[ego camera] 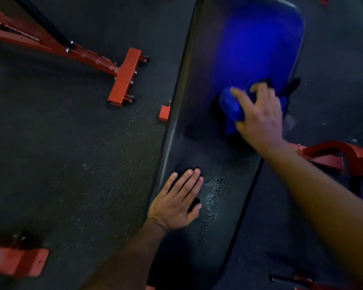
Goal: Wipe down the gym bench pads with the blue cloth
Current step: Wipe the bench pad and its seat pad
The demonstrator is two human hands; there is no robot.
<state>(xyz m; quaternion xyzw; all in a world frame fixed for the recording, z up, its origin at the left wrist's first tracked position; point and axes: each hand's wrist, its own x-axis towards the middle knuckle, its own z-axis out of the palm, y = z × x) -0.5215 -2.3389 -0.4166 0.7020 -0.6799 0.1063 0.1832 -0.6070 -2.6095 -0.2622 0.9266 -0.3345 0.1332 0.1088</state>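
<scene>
Fingers of the right hand (260, 116) curl down over the bunched blue cloth (232, 106), a grip clamped on the fabric and pressing it against the dark bench pad (189, 126). Most of the cloth bulges out on the thumb side of that grip, with a fold showing past the fingertips. Beyond the grip, the far end of the pad glows with a blue sheen. Nearer than the grip, the left hand (176, 203) lies flat on the same pad, fingers spread apart and holding nothing, its heel by the pad's left edge. Just beside that hand, a patch of speckled droplets (213, 204) sits on the pad surface. Left of both hands, across the dark speckled floor (82, 153), stands a red metal frame (126, 77) with small wheels. More red frame (331, 155) shows under the right forearm.
</scene>
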